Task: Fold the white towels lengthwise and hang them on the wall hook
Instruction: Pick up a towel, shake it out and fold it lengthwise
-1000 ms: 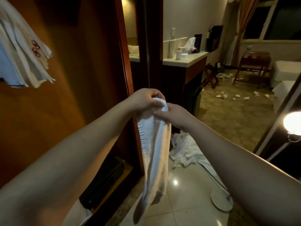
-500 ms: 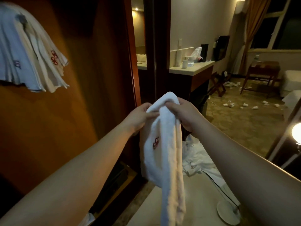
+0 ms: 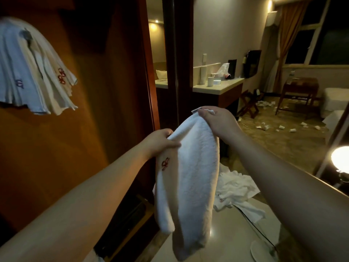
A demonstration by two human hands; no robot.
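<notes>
A white towel with a red embroidered mark hangs folded lengthwise in front of me. My left hand pinches its upper left edge, and my right hand grips the top fold, higher and to the right. Several folded towels hang in a bunch on the wooden wall at upper left, draped over a dark hook that only partly shows.
A pile of white towels lies on the tiled floor behind the held one. A wooden door frame stands ahead, a counter beyond it. A lit lamp glows at right, its round base on the floor.
The towel has opened wider between my hands. My right hand rose and moved right; my left hand dropped lower on the edge. The view shifted up and right, bringing the hung towels lower.
</notes>
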